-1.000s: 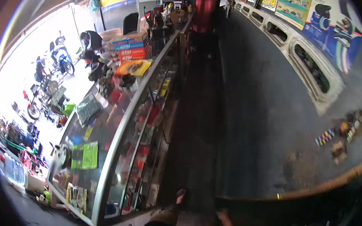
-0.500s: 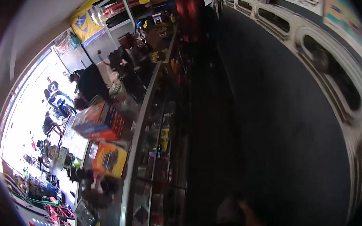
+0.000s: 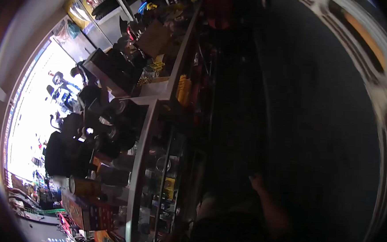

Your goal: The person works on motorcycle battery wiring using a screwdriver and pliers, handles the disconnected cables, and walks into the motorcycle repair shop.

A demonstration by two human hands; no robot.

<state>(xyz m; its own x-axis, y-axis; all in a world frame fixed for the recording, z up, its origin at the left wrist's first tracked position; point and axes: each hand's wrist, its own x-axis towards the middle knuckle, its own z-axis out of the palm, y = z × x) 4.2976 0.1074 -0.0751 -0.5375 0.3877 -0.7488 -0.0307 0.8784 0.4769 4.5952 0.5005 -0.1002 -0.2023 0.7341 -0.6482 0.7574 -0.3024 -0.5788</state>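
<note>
My right hand [image 3: 256,182] hangs low in the dark aisle, right of the glass display case [image 3: 139,175]. It is small, dim and blurred, so its fingers cannot be read, and no held object can be made out. My left hand does not show clearly. On the case top stand dark rounded parts [image 3: 113,125], a yellowish tin [image 3: 84,187] and stacked red and blue boxes [image 3: 88,212]. Small packets, some yellow [image 3: 169,188], sit on the shelves inside.
A second counter [image 3: 184,54] continues ahead with cluttered goods and a brown cardboard piece [image 3: 155,38]. A red object [image 3: 216,7] stands at the aisle's far end. Pale slotted trim [image 3: 366,47] runs along the dark right side. Motorcycles [image 3: 64,95] stand outside in bright light.
The view has moved forward along the aisle and tilted. The stacked boxes have slid lower in view, and the farther counter is nearer. My right arm is still low at the right.
</note>
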